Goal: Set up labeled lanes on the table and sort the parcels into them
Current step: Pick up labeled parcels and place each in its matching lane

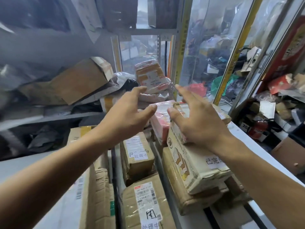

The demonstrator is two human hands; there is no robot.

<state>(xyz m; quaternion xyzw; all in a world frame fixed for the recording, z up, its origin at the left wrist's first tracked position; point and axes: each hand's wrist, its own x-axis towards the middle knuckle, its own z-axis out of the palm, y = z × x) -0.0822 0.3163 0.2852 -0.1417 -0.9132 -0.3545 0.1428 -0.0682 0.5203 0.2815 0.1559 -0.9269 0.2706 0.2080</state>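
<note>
Nearest, a taped brown box [145, 207] lies on the bench [257, 146] in the middle lane. The left hand [125, 116] and right hand [198, 121] hover with fingers spread, holding nothing, above a pink parcel [160, 119] beside a cream box [194, 167].

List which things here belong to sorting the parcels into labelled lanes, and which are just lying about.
Part of the job: left hand, right hand, pink parcel, cream carton, brown boxes, lane label.

Lying about: fire extinguisher, green bag, shelf clutter.
</note>
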